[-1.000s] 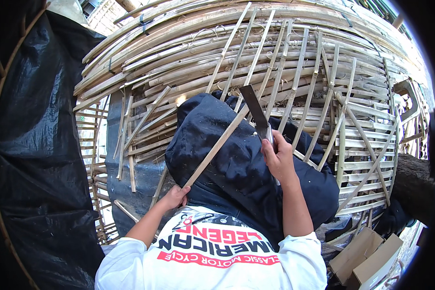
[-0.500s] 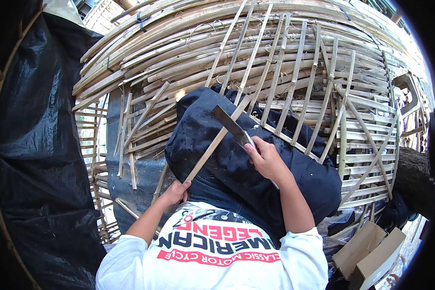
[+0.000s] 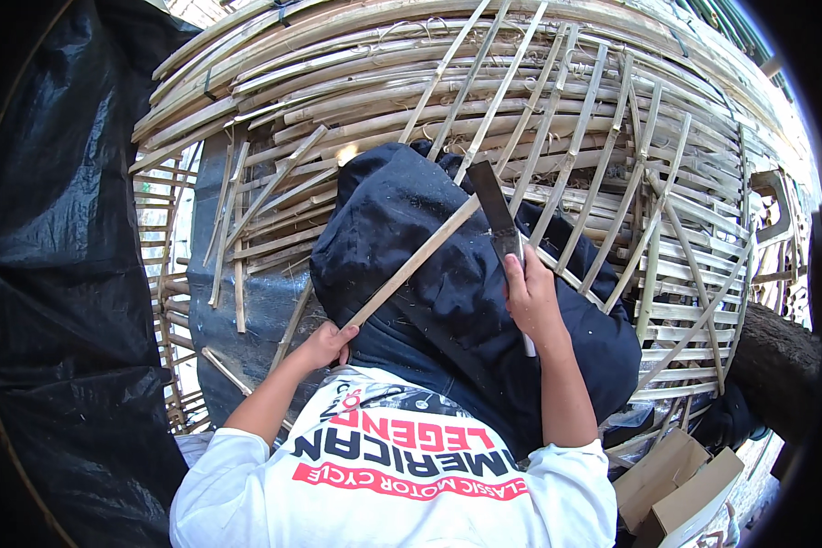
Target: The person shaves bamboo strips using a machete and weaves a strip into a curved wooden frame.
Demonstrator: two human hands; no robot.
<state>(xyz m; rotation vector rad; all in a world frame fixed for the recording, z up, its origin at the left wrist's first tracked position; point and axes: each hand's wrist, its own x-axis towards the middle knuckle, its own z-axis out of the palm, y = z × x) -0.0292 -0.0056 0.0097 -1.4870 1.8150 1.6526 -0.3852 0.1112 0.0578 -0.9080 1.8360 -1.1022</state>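
I am gripping the near end of a bamboo strip [image 3: 411, 265] with my left hand [image 3: 324, 345], fingers clamped around it, and the strip is slanting up across the dark cloth [image 3: 402, 210] draped over my lap. My right hand [image 3: 532, 297] is clenching the handle of a broad knife [image 3: 493, 208], its blade meeting the strip's far end. A woven bamboo frame [image 3: 612, 137] is curving behind, with cardboard boxes [image 3: 685, 484] lying at lower right.
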